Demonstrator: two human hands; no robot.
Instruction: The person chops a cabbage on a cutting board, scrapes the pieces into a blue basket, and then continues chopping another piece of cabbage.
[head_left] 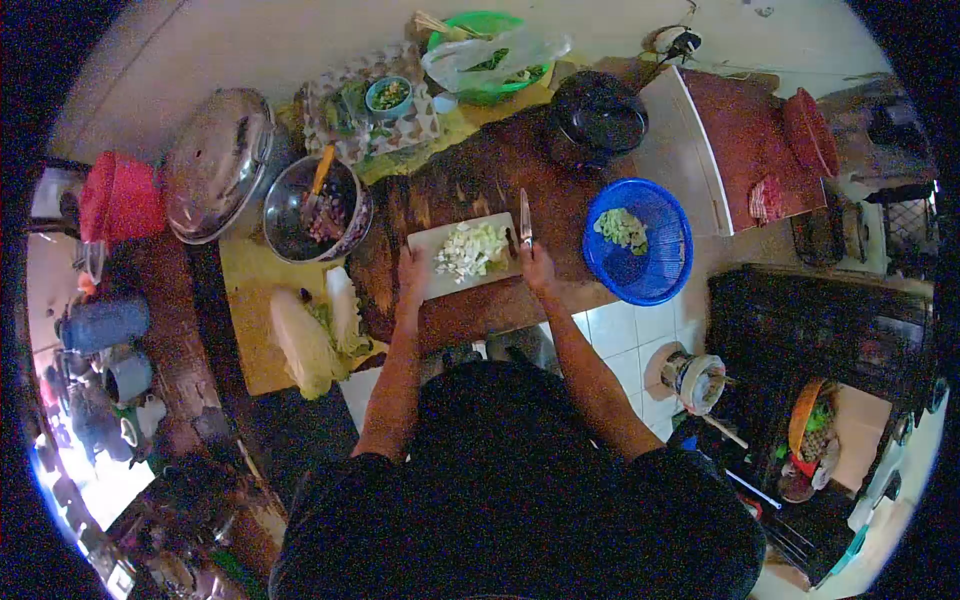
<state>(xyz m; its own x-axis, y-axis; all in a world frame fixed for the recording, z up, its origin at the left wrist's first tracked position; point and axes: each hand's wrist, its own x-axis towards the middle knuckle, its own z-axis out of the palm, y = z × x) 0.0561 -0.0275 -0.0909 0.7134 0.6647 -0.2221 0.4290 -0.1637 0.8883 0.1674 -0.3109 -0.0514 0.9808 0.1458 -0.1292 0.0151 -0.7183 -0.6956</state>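
Note:
A white cutting board (437,286) lies on the dark wooden table, with chopped pale green and white vegetable (472,250) heaped on it. My left hand (411,273) grips the board's left edge. At the right edge, my right hand (537,267) is closed around the handle of a knife (526,212), its blade pointing away from me; this hand is also against the board. To the right, a blue plastic basket (676,232) holds more pale green pieces. A metal bowl (283,232) at the left contains chopped purple pieces and a wooden-handled utensil (323,170).
Whole napa cabbages (300,340) lie at the front left. A large lidded pot (217,165) stands behind the bowl. Along the back are an egg tray (335,92) with a small blue bowl (389,95), a green basin (488,22) and a black pot (598,118).

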